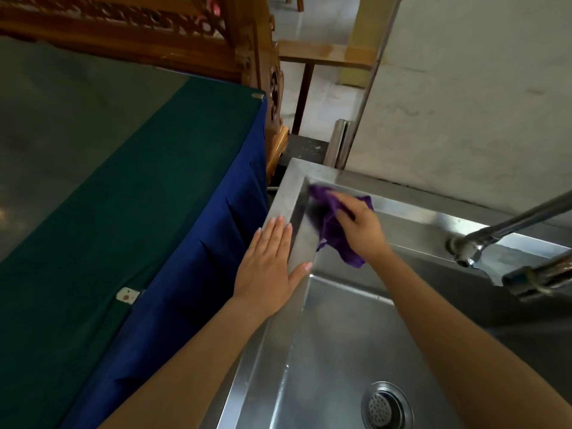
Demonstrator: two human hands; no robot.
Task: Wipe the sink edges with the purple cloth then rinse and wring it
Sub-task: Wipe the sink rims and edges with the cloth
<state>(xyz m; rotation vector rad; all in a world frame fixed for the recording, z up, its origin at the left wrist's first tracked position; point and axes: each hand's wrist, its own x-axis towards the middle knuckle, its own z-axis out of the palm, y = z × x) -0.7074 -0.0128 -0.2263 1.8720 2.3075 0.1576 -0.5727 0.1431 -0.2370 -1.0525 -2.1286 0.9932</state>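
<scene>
Wiping at the far corner of the sink (411, 218) – purple cloth (332, 232) bunched under the right hand (361, 226).
Grips the cloth with fingers curled over it, pressing it against the inner wall at the corner, a loose tail hanging from the grip's wrist side into the basin. Just left of the grip, rests the left hand (271, 265) flat on the side rim – fingers straight and together, thumb spread over the inner edge, holding nothing. Right of the grip, well apart: a faucet (495, 234) over the back rim. Nearer than the grip, down in the basin: a drain strainer (385, 405). Left of both hands: a green tablecloth (123, 181) with a blue skirt (201, 274).
</scene>
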